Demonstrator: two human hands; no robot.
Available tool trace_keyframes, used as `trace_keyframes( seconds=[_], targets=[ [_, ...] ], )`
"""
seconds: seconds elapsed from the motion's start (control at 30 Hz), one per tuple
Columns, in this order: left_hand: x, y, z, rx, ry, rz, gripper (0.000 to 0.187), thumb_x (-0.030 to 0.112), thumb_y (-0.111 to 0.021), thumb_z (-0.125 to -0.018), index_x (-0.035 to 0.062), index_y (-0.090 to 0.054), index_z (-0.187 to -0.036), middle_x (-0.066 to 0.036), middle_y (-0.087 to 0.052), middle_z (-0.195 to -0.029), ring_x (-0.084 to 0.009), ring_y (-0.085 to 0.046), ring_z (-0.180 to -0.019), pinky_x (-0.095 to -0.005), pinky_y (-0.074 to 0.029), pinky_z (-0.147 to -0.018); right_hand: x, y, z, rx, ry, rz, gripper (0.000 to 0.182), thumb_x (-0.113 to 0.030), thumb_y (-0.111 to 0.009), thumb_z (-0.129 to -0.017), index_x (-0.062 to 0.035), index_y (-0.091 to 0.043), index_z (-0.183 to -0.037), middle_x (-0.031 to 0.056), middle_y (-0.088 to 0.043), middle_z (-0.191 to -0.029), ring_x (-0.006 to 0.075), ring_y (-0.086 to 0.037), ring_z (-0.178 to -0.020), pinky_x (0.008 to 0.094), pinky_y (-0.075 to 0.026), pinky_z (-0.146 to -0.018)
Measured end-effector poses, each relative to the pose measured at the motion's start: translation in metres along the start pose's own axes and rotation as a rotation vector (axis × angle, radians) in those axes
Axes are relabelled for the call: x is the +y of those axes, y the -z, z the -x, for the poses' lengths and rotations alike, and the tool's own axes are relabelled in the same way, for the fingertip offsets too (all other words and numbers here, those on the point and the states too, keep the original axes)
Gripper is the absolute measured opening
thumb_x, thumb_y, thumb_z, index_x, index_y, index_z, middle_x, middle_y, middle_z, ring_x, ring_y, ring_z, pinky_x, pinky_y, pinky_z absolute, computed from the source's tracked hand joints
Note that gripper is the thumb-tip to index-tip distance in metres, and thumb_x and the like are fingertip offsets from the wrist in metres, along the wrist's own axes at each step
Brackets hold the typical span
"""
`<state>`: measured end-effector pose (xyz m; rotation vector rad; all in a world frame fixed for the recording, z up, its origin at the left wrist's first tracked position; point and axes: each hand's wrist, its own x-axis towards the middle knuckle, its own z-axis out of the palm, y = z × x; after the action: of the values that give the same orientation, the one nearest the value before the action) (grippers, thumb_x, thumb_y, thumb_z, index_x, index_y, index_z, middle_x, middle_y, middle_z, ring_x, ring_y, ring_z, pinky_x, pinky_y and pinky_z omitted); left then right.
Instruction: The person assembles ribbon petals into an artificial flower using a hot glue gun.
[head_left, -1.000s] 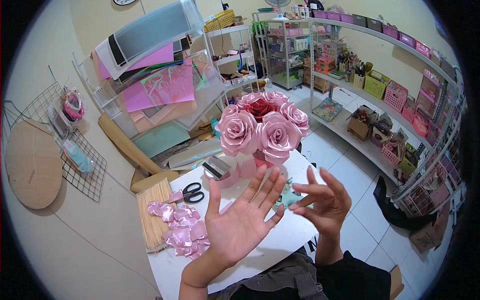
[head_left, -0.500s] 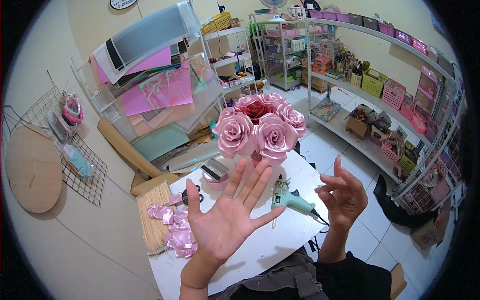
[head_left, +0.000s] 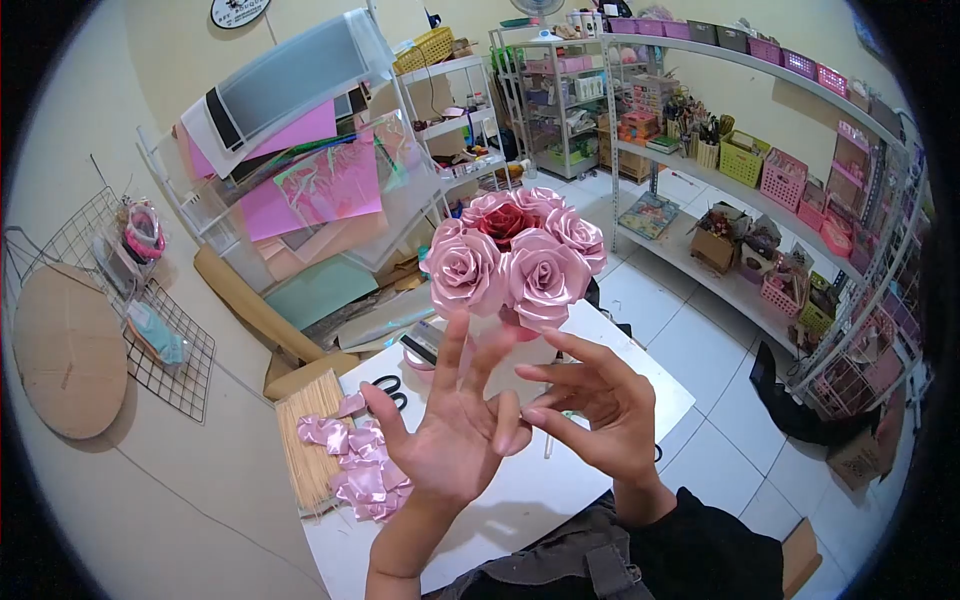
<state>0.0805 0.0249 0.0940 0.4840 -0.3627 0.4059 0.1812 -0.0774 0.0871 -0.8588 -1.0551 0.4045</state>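
Pink ribbon roses (head_left: 515, 255), left hand (head_left: 450, 440), right hand (head_left: 590, 405), no legible writing

Nothing legible anywhere. Round wall sign (head_left: 240, 10) at top edge carries dark lettering, too small and cut off to read. Boxes and packets on shelves (head_left: 690, 170) show printing, blurred beyond reading. No readable marks on paper sheets (head_left: 300, 170) or on table (head_left: 560, 480).

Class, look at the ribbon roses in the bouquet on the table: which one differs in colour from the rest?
The dark red rose at the centre top of the bouquet. The roses around it, such as the front-left pink rose, are all pale satin pink.
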Motion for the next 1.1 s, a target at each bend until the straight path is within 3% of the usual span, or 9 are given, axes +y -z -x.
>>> trace_keyframes(
  seconds=[0.27,0.33,0.43,0.6,0.73,0.77,0.87,0.93,1.1],
  targets=[
    [-0.002,0.019,-0.006,-0.189,0.032,-0.01,0.08,0.074,-0.023,-0.068,0.0256,-0.013,-0.131,-0.007,-0.04,-0.112,-0.0161,-0.039,-0.055,-0.0275,-0.037,-0.053,-0.008,-0.001,0.002,-0.025,0.231,0.514,0.059,0.001,-0.067,-0.063,-0.0006,-0.041,-0.116,0.0079,-0.063,-0.081,0.0165,-0.061,-0.073,0.0236,-0.048,-0.064],
    [-0.003,0.006,-0.005,0.035,0.07,0.002,0.093,0.081,-0.019,-0.06,0.0205,-0.014,-0.131,-0.006,-0.04,-0.098,-0.0129,-0.04,-0.055,-0.0238,-0.036,-0.054,-0.007,0.001,-0.001,-0.044,0.29,0.593,0.062,0.0,-0.07,-0.059,0.0016,-0.042,-0.115,0.0079,-0.063,-0.08,0.0168,-0.062,-0.071,0.0235,-0.048,-0.062],
    [-0.003,-0.007,-0.006,0.25,0.115,0.048,0.093,0.078,-0.023,-0.063,0.0154,-0.015,-0.131,-0.012,-0.044,-0.1,-0.015,-0.042,-0.053,-0.023,-0.038,-0.048,-0.001,0.005,-0.005,-0.11,0.391,0.602,0.06,-0.005,-0.073,-0.055,-0.0013,-0.049,-0.11,0.0041,-0.064,-0.077,0.015,-0.06,-0.061,0.0222,-0.046,-0.057],
    [-0.001,0.01,-0.004,0.073,0.319,-0.224,0.103,0.08,-0.019,-0.061,-0.0009,-0.023,-0.124,-0.012,-0.044,-0.1,-0.0126,-0.046,-0.056,-0.0215,-0.037,-0.042,-0.01,0.016,-0.006,-0.378,0.35,0.553,0.054,-0.006,-0.073,-0.053,-0.002,-0.055,-0.104,0.0043,-0.063,-0.072,0.0148,-0.056,-0.053,0.0224,-0.045,-0.056],
    [0.002,-0.005,0.0,0.164,0.316,-0.754,0.103,0.08,-0.015,-0.061,-0.0035,-0.033,-0.117,-0.011,-0.045,-0.099,-0.0112,-0.043,-0.052,-0.0211,-0.037,-0.043,-0.001,0.011,-0.001,-0.255,0.253,0.319,0.053,-0.002,-0.072,-0.055,-0.0013,-0.054,-0.105,0.0052,-0.062,-0.065,0.0118,-0.057,-0.054,0.021,-0.043,-0.054],
    [0.001,-0.005,0.0,0.164,0.315,-0.758,0.103,0.08,-0.015,-0.061,-0.0035,-0.033,-0.117,-0.011,-0.045,-0.099,-0.0112,-0.043,-0.052,-0.0211,-0.037,-0.043,-0.01,0.012,0.001,-0.259,0.098,0.315,0.045,0.003,-0.065,-0.063,-0.0016,-0.052,-0.107,0.0081,-0.062,-0.078,0.0146,-0.06,-0.067,0.0234,-0.046,-0.064],
    [0.0,-0.002,-0.001,0.26,0.157,-0.718,0.097,0.078,-0.014,-0.064,-0.0022,-0.036,-0.113,-0.009,-0.045,-0.094,-0.0121,-0.038,-0.048,-0.0223,-0.035,-0.046,0.005,0.01,0.008,-0.06,0.123,0.029,0.039,0.005,-0.063,-0.066,0.002,-0.052,-0.104,0.0091,-0.062,-0.078,0.0165,-0.061,-0.072,0.024,-0.046,-0.067],
    [0.005,0.007,-0.002,0.151,0.135,-0.459,0.091,0.075,-0.015,-0.067,-0.001,-0.039,-0.11,-0.008,-0.044,-0.091,-0.014,-0.038,-0.049,-0.0238,-0.031,-0.049,0.004,0.013,0.009,-0.023,0.15,0.091,0.035,0.007,-0.061,-0.068,0.0043,-0.052,-0.101,0.011,-0.062,-0.079,0.0167,-0.061,-0.074,0.0245,-0.046,-0.067],
    [0.005,0.005,-0.003,0.17,0.126,-0.491,0.088,0.074,-0.015,-0.069,-0.0003,-0.042,-0.107,-0.007,-0.044,-0.084,-0.0153,-0.038,-0.049,-0.0251,-0.029,-0.05,0.001,0.014,0.007,0.18,0.053,0.095,0.033,0.006,-0.059,-0.07,0.0027,-0.05,-0.102,0.0141,-0.061,-0.08,0.0163,-0.06,-0.076,0.0248,-0.047,-0.069]
  ],
)
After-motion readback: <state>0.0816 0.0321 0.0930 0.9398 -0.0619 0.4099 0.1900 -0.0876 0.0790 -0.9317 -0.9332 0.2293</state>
